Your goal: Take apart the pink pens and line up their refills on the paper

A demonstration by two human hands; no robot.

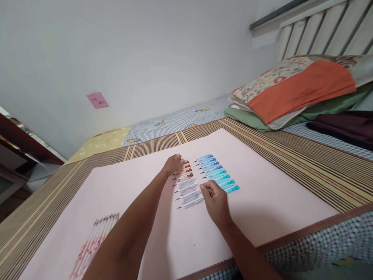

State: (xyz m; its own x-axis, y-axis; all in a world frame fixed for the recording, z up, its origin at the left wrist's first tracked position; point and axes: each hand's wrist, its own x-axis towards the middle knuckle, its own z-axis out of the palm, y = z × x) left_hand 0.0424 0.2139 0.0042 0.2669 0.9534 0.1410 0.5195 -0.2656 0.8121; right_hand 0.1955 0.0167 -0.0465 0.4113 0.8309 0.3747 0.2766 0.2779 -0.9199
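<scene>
A pink sheet [268, 206] lies on a striped mat. On it are two rows of pens: several brown and clear pens [188, 187] on the left, several blue and teal pens [216, 173] on the right. My left hand [172, 164] rests with curled fingers on the brown pens at the top of the left row. My right hand [215, 200] sits between the two rows near their lower end, its fingers pinched together at a pen tip; I cannot make out what it grips.
A bundle of pink-red pens [94, 243] lies at the sheet's lower left. Folded blankets and pillows [297, 91] are stacked at the back right against a slatted headboard. A wall with a pink note [97, 100] stands behind. A dark shelf [15, 142] is at left.
</scene>
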